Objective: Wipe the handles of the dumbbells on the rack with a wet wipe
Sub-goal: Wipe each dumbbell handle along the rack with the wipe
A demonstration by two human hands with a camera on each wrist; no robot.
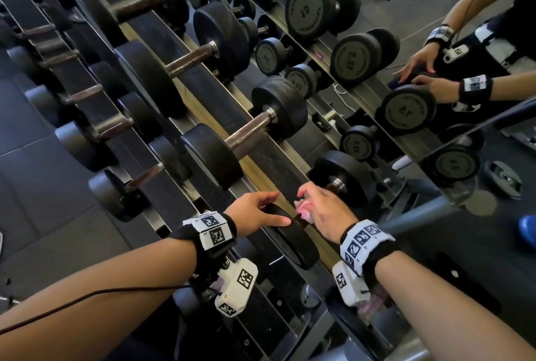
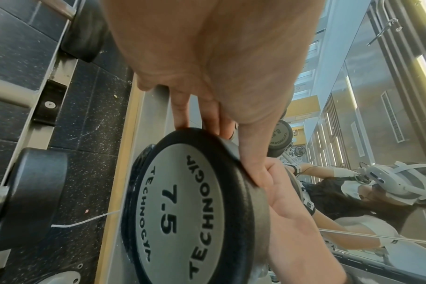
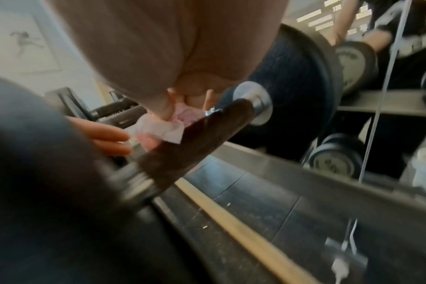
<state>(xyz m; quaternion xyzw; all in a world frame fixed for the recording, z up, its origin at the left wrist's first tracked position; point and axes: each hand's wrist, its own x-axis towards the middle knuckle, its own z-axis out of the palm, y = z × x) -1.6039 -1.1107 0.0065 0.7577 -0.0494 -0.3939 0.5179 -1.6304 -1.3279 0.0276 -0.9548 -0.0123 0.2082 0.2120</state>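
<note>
The nearest dumbbell lies on the top rack tier, its near head [image 1: 295, 244] marked 7.5 [image 2: 182, 211]. My left hand [image 1: 272, 208] rests on that head's rim, thumb along the top and straight fingers [image 3: 105, 138] reaching over the inner face. My right hand [image 1: 313, 204] pinches a crumpled pinkish-white wet wipe [image 1: 301, 211] and presses it on the dark handle [image 3: 202, 134]. In the right wrist view the wipe [image 3: 163, 128] sits on the handle's upper side, towards the near head. The far head [image 1: 348, 175] and its steel collar [image 3: 253, 101] show beyond my knuckles.
More black dumbbells [image 1: 243, 140] line the slanted rack [image 1: 261, 169] up and to the left, with a lower tier [image 1: 95, 128] further left. A mirror [image 1: 406, 41] right behind the rack reflects the dumbbells and my arms. A blue object [image 1: 528, 230] lies low at the right.
</note>
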